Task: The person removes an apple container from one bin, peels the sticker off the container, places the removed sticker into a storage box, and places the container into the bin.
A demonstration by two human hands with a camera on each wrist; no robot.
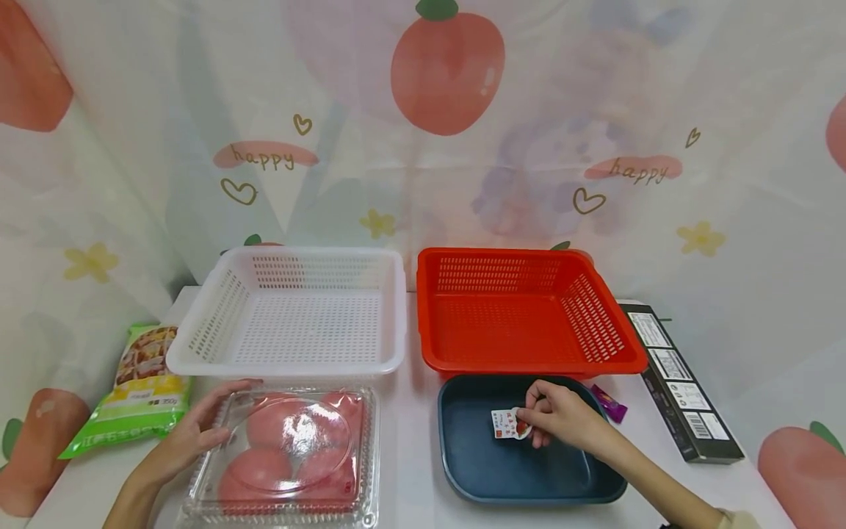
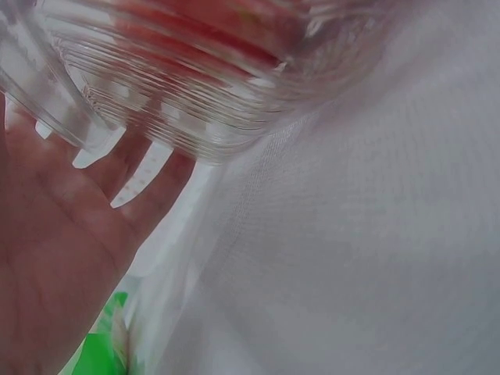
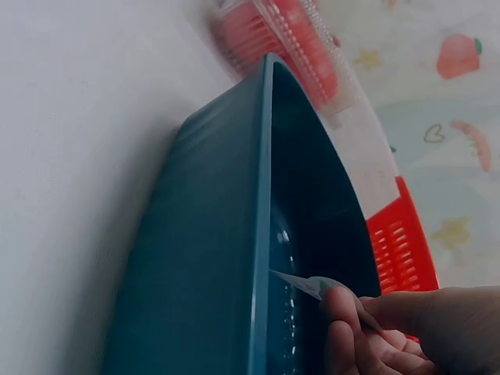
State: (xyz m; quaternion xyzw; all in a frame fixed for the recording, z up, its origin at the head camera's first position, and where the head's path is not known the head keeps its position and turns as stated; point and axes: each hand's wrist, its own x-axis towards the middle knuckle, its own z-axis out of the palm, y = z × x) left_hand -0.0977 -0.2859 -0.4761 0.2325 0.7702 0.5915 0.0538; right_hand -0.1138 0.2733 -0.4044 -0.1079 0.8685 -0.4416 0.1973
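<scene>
In the head view my right hand pinches a small white printed card with red marks between thumb and fingers, over the dark blue basin. From the right wrist, the thin edge of the card shows inside the basin wall, held by the fingertips. My left hand touches the left side of a clear plastic box with round pinkish-red things inside. The left wrist view has the fingers stretched out against the ribbed box side.
Behind stand a white basket and a red basket, side by side. A green and yellow snack bag lies at the left. On the right are a small purple packet and a long black box. A printed cloth hangs behind.
</scene>
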